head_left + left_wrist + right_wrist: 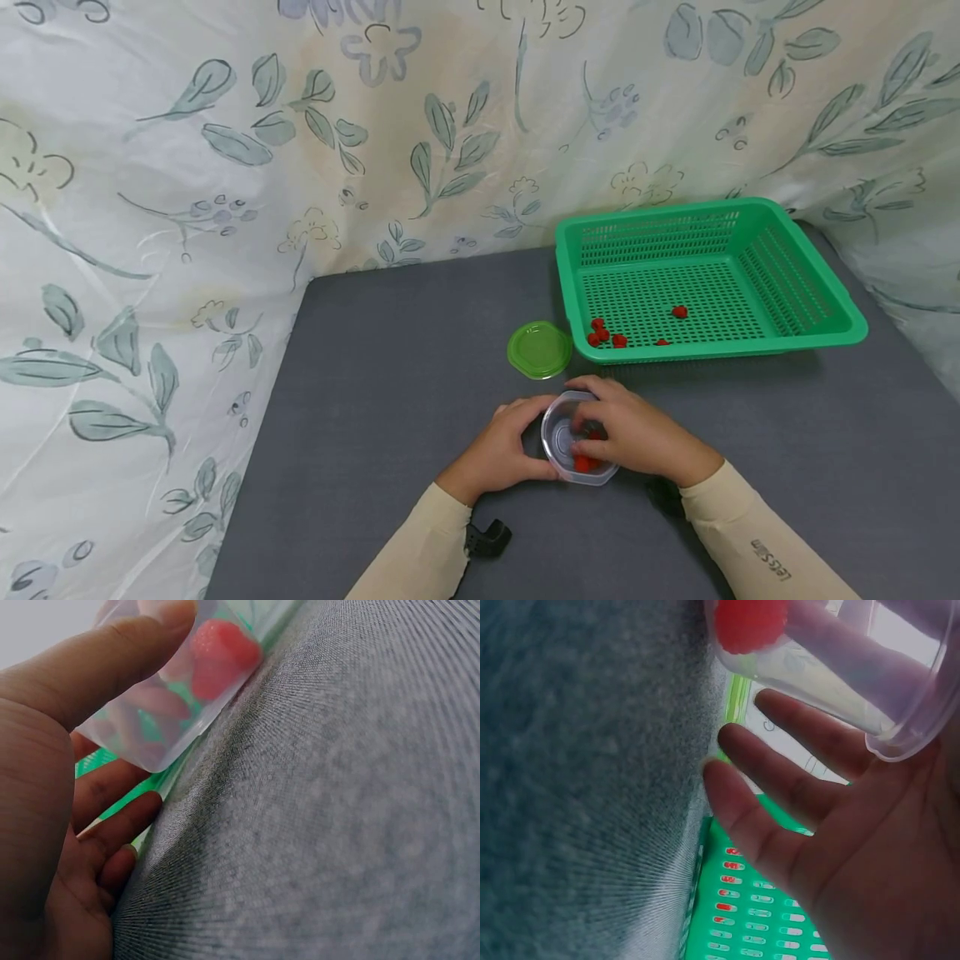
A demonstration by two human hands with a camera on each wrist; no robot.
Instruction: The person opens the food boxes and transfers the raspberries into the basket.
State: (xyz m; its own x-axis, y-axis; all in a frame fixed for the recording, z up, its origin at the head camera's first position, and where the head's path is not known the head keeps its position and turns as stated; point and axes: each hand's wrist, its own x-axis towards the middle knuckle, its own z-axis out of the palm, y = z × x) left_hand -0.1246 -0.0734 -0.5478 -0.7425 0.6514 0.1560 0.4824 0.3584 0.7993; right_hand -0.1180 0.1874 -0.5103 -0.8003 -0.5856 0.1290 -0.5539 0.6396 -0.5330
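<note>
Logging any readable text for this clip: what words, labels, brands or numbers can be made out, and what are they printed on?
"LESSMM" or close to it: small dark print on the cream sleeve of the right arm, upside down to the head camera, so the letters are uncertain.
No text shows on the green basket, the green lid or the clear container.
The two wrist views show no writing.

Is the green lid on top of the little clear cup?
No, the green lid lies flat on the gray mat, apart from the clear cup.
</note>
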